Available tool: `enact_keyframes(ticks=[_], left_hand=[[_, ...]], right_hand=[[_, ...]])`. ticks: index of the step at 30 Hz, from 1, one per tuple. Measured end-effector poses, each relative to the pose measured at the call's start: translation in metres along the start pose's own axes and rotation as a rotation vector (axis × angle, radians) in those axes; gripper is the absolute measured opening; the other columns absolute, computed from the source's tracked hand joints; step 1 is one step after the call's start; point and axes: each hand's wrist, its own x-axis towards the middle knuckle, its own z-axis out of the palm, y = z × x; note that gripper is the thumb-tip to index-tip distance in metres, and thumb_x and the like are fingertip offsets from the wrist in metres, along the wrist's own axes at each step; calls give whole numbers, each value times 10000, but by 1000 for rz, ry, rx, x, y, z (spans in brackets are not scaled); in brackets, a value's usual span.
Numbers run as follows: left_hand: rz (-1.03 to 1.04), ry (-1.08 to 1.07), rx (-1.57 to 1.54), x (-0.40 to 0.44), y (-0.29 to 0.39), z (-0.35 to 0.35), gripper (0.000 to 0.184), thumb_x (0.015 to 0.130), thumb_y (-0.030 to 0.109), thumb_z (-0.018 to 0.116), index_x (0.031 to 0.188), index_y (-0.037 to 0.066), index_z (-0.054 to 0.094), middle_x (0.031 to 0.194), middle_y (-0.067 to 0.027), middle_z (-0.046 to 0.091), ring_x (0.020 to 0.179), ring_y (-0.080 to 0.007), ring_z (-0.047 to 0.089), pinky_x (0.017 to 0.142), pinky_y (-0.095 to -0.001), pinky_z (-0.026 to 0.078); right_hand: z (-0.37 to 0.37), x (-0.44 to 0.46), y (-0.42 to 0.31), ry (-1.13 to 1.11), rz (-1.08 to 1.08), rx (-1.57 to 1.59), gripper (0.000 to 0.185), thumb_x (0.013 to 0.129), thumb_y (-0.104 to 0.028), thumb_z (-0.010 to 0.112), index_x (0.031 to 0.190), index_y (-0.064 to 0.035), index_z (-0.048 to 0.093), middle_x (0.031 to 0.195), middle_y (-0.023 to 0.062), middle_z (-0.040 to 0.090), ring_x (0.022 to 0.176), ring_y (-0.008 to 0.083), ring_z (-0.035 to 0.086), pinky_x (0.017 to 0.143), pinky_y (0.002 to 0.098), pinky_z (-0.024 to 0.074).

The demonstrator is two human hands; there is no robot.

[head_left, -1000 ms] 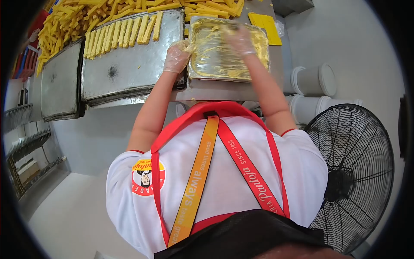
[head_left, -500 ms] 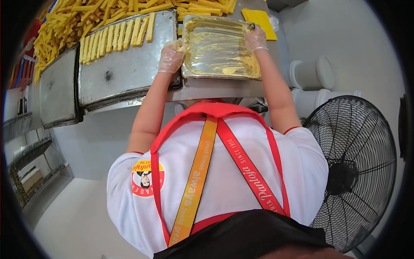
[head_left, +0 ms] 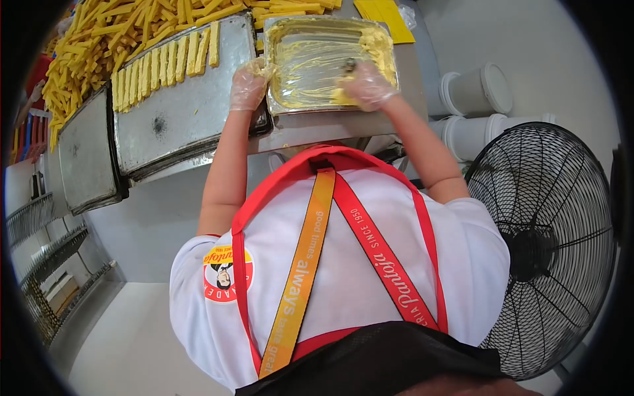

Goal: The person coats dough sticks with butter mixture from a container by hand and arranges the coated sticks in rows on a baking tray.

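Note:
A shallow metal tray point(head_left: 330, 110) lies before me, smeared with pale yellow creamy spread point(head_left: 379, 54) that is heaped along its right side. My left hand point(head_left: 249, 86), in a clear plastic glove, is closed at the tray's left rim, with spread on the fingers. Inside the tray, my right hand point(head_left: 370, 87), also gloved, is closed around a tool with a dark handle end point(head_left: 349, 65); its working end is hidden. Left of the tray, a row of spread-coated yellow sticks point(head_left: 165, 63) lies on a baking sheet point(head_left: 178, 112).
Many plain yellow sticks point(head_left: 132, 30) are piled behind the sheets. A second baking sheet point(head_left: 86, 152) sits at far left. Yellow flat sheets point(head_left: 386, 20) lie at the table's back right. White buckets point(head_left: 477, 91) and a black fan point(head_left: 538, 251) stand to the right.
My right hand has moved left and down across the tray with the tool. More spread now shows heaped on the right side. My left hand stays at the left rim.

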Motion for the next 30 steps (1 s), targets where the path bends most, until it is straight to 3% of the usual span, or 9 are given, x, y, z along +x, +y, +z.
enact_keyframes(ticks=[1,4,7,11,17,21,23,26,30], left_hand=[[0,-22,-16,-1,7,-4,328,853,312,630,984,14,676,922,-189,681,861,-353,635,786,-393,487],[67,-33,117,0,9,-6,338,859,305,601,1026,17,659,972,-212,663,919,-386,612,812,-422,477],[106,-63,223,1,3,-1,351,861,279,575,1089,17,630,1011,-228,645,957,-403,593,836,-446,467],[84,-54,242,-1,11,-1,367,861,262,557,1140,29,604,1011,-235,639,949,-417,586,844,-466,465],[-43,-73,163,-2,18,-4,371,853,287,573,1137,53,617,1033,-239,639,966,-422,590,849,-459,473],[-112,-140,354,5,29,-15,383,830,297,607,1131,61,626,1045,-205,650,969,-393,605,846,-441,485],[-159,-234,520,17,26,-21,371,816,301,623,1108,72,638,1026,-183,660,960,-371,615,825,-437,495],[45,-18,728,45,48,-28,299,818,274,619,1056,97,654,984,-156,670,951,-330,627,790,-426,511],[294,5,806,120,91,-11,225,817,207,610,1013,112,665,977,-143,670,950,-320,630,769,-421,522]], right_hand=[[-16,-9,9,8,121,63,383,827,-376,644,939,-11,617,864,212,654,788,337,641,735,436,510],[-23,-20,51,-36,3,-46,276,846,-262,600,1003,-35,610,886,217,652,835,380,630,748,448,500],[-16,-15,58,-195,-264,-269,232,834,-122,544,1051,-66,604,892,210,647,868,397,617,765,455,492],[-16,12,61,-196,-309,-447,269,823,-34,502,1068,-75,605,926,191,638,873,363,629,766,444,503],[-19,65,82,-41,-391,-520,174,854,-75,504,998,-80,600,920,174,636,870,345,640,714,425,528],[-21,48,83,71,-477,-588,162,834,-81,525,982,-94,588,914,155,623,836,306,638,684,383,535],[-22,28,82,248,-564,-560,177,814,-81,550,988,-94,583,903,140,613,819,296,632,672,374,537],[-18,4,82,451,-627,-514,201,798,-81,580,999,-85,580,920,126,613,824,289,632,655,368,539],[-12,-14,83,576,-554,-476,232,785,-77,611,1014,-77,578,992,130,626,859,297,638,643,364,544]])
